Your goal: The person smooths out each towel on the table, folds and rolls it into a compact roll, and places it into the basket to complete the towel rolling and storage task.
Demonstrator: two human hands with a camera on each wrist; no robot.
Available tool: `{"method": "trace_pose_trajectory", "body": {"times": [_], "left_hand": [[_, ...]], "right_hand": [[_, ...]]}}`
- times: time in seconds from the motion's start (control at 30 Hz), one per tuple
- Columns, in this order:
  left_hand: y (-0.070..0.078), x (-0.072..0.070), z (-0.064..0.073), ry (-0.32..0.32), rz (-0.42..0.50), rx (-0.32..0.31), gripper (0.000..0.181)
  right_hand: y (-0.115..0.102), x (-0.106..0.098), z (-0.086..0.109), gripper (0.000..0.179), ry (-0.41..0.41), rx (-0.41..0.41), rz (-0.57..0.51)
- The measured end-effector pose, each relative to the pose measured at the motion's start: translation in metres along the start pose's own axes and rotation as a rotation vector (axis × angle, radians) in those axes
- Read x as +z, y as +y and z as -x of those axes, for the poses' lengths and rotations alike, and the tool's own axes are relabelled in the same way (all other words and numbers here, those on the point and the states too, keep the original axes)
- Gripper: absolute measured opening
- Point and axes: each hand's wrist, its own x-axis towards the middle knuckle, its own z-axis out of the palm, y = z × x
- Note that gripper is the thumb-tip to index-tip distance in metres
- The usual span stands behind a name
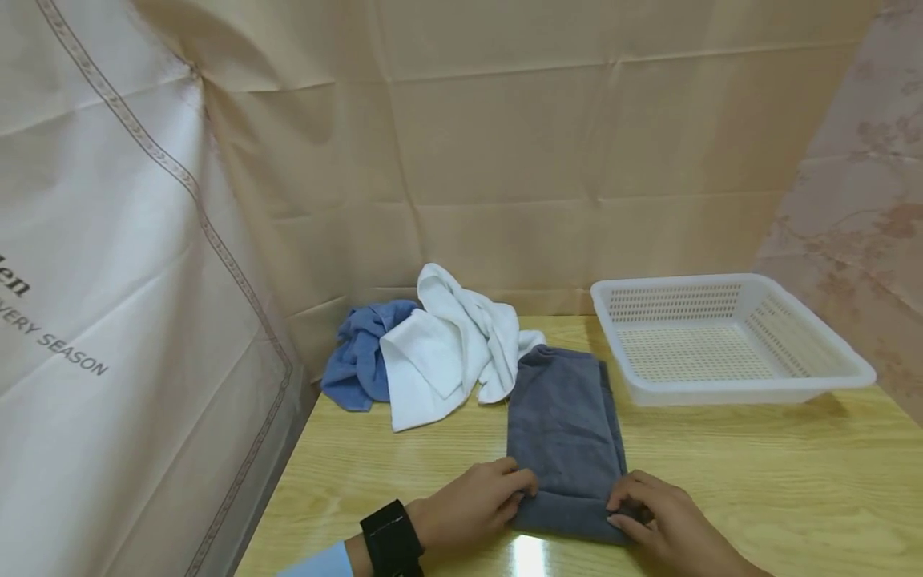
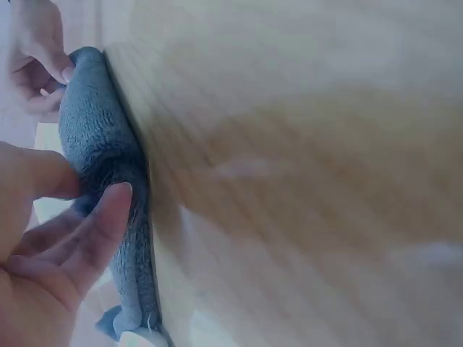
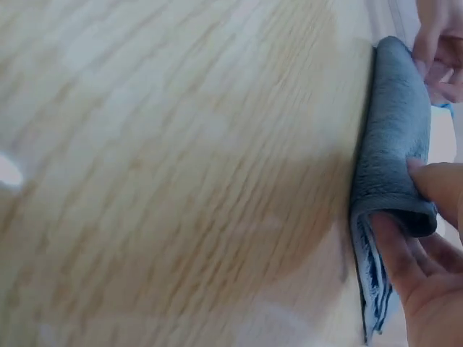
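A dark grey towel [image 1: 566, 425] lies folded into a long strip on the wooden table, its near end turned over into a thick fold. My left hand [image 1: 476, 501] pinches the left end of that fold; in the left wrist view its thumb and fingers [image 2: 108, 224] press into the fabric. At the fold's right end, my right hand [image 1: 667, 521] pinches the cloth. In the right wrist view the towel's layered edge [image 3: 372, 282] shows, with fingers [image 3: 394, 249] tucked inside the turned-over part. The underside of the towel is hidden.
A crumpled white towel [image 1: 461, 344] and a blue towel [image 1: 360, 353] are heaped at the back left, the white one touching the grey towel's far end. A white perforated plastic basket [image 1: 743, 389] stands at the back right. Hanging cloth [image 1: 505, 160] encloses the table [image 1: 757, 473].
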Motion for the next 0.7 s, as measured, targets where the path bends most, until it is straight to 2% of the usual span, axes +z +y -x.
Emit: {"method": "trace_pose_trajectory", "body": {"times": [0.17, 0.23, 0.33, 0.43, 0.5, 0.6, 0.67, 0.7], "left_hand": [[0.000, 0.003, -0.001, 0.023, -0.141, 0.051, 0.012], [0.004, 0.003, -0.001, 0.016, -0.253, 0.086, 0.011], [0.011, 0.001, -0.002, -0.015, -0.412, 0.125, 0.027], [0.016, 0.000, -0.003, -0.048, -0.497, 0.129, 0.033], [0.018, 0.001, -0.004, -0.054, -0.500, 0.119, 0.026], [0.018, 0.001, -0.004, -0.051, -0.473, 0.102, 0.025], [0.016, 0.002, -0.005, -0.050, -0.385, 0.077, 0.030], [0.015, 0.002, -0.005, -0.051, -0.321, 0.053, 0.033]], "right_hand": [[0.000, -0.002, -0.002, 0.008, -0.006, -0.125, 0.214], [0.000, -0.003, -0.003, 0.017, -0.012, -0.218, 0.312], [0.001, -0.003, -0.006, 0.034, -0.018, -0.367, 0.431], [0.003, -0.002, -0.007, 0.036, -0.038, -0.478, 0.503], [0.003, -0.003, -0.006, 0.037, -0.064, -0.490, 0.538], [0.004, -0.001, -0.005, 0.045, -0.079, -0.441, 0.534], [0.005, -0.003, -0.005, 0.028, -0.077, -0.355, 0.453], [0.005, -0.004, -0.005, 0.020, -0.086, -0.299, 0.377]]}}
